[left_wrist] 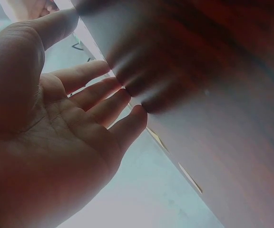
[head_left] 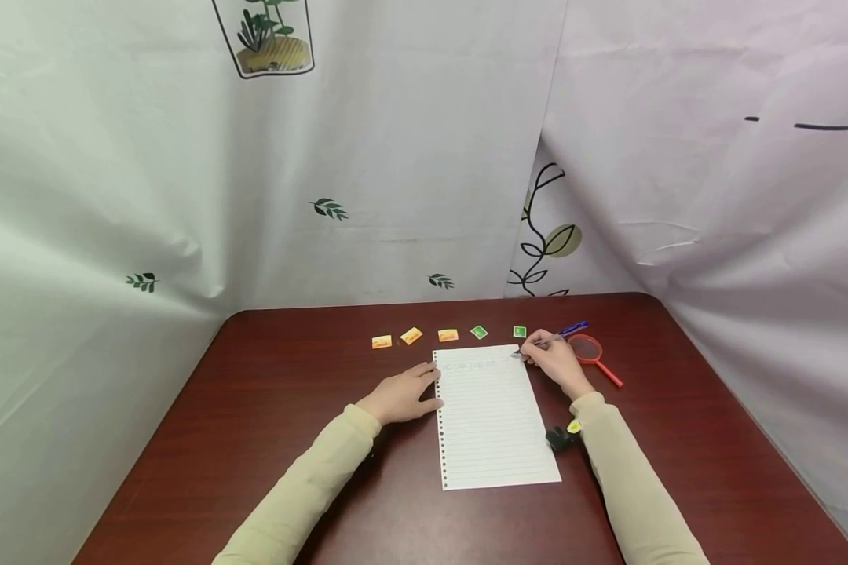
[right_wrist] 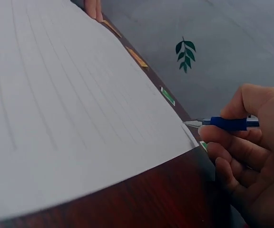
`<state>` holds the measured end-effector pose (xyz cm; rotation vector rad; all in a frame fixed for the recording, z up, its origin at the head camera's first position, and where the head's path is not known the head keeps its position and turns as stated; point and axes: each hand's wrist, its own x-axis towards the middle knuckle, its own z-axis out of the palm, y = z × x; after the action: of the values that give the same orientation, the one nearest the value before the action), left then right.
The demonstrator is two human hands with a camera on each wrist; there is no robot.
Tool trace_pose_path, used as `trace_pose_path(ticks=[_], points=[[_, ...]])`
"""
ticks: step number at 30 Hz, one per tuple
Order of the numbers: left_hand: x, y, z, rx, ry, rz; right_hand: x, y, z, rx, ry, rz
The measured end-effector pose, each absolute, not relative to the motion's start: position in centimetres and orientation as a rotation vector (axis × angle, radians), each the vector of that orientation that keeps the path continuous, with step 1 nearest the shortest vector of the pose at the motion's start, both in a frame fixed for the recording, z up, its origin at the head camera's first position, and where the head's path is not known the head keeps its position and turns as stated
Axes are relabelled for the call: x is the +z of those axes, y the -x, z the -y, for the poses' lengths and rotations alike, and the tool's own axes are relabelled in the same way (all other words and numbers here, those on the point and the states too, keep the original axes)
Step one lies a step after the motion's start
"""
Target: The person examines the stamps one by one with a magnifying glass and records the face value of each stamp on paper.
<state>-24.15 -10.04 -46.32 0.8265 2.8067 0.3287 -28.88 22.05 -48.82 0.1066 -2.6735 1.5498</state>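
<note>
A lined sheet of paper [head_left: 491,424] with punched holes down its left side lies on the dark red table. Faint handwriting runs along its top lines. My right hand [head_left: 553,362] pinches a blue pen [head_left: 572,329] between thumb and fingers, its tip at the sheet's top right corner. In the right wrist view the pen's blue grip [right_wrist: 228,124] shows under the thumb. My left hand [head_left: 400,396] rests flat at the sheet's left edge, fingertips and thumb on the holes. The left wrist view shows that hand [left_wrist: 70,128] from the palm side, fingers extended to the tabletop.
Behind the sheet lie several small cards, orange ones [head_left: 381,342] on the left and green ones [head_left: 519,332] on the right. A red magnifying glass [head_left: 610,373] lies right of my right hand. White patterned cloth [head_left: 410,157] hangs behind the table [head_left: 290,377].
</note>
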Motion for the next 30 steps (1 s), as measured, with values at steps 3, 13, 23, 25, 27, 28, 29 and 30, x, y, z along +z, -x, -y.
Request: trace_pose_path(ticks=[3, 13, 23, 25, 27, 28, 29, 30], points=[[-46.32, 24.18, 10.03, 0.325, -0.833, -2.809, -48.76, 28.84, -22.16, 1.535, -0.068, 2.667], [-46.16, 24.09, 10.0, 0.328, -0.82, -2.809, -48.49, 28.78, -22.17, 1.581, -0.094, 2.681], [-46.29, 24.17, 9.96, 0.329, -0.825, -2.809, -48.48, 28.66, -22.26, 1.548, -0.066, 2.68], [-46.27, 24.17, 9.97, 0.331, -0.825, -2.809, -48.44, 28.6, -22.24, 1.547, -0.072, 2.68], [-46.25, 24.13, 9.99, 0.334, -0.821, -2.807, -48.41, 28.57, -22.21, 1.54, -0.089, 2.691], [-46.24, 24.11, 10.0, 0.335, -0.82, -2.806, -48.4, 28.56, -22.2, 1.533, -0.099, 2.699], [-46.24, 24.11, 10.01, 0.336, -0.818, -2.805, -48.4, 28.55, -22.2, 1.524, -0.108, 2.707], [-46.23, 24.08, 10.03, 0.34, -0.819, -2.804, -48.38, 28.54, -22.16, 1.525, -0.116, 2.708]])
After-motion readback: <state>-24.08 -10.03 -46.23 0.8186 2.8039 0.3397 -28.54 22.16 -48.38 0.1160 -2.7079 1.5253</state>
